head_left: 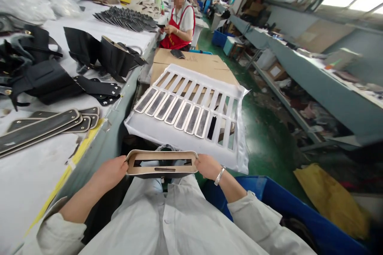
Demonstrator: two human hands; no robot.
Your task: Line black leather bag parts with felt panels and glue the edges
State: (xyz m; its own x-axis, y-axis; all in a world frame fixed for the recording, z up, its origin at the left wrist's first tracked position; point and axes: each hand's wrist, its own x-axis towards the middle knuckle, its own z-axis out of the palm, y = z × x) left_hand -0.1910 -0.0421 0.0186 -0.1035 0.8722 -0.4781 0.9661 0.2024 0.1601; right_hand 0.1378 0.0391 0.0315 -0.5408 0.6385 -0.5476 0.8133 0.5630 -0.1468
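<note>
Between my hands, in front of my waist, is a bag body (163, 154), an open oblong frame with a tan inside and a dark outer face. A long opening runs through it, with a narrow slot below. My left hand (115, 172) grips its left end, fingers closed round the edge. Its right end is pinched in my right hand (208, 166), which has a silver bracelet on the wrist. Just beyond lies a white slotted rack (182, 143), carrying a row of dark oblong panels (165, 108) with pale edges.
Left, a white-covered table (38, 175) bears stacked dark strips (38, 129) and black leather bag parts (44, 81). A cardboard box (203, 63) is under the rack's far side. A blue bin (254, 187) stands at my right. A co-worker in a red apron (179, 27) sits ahead.
</note>
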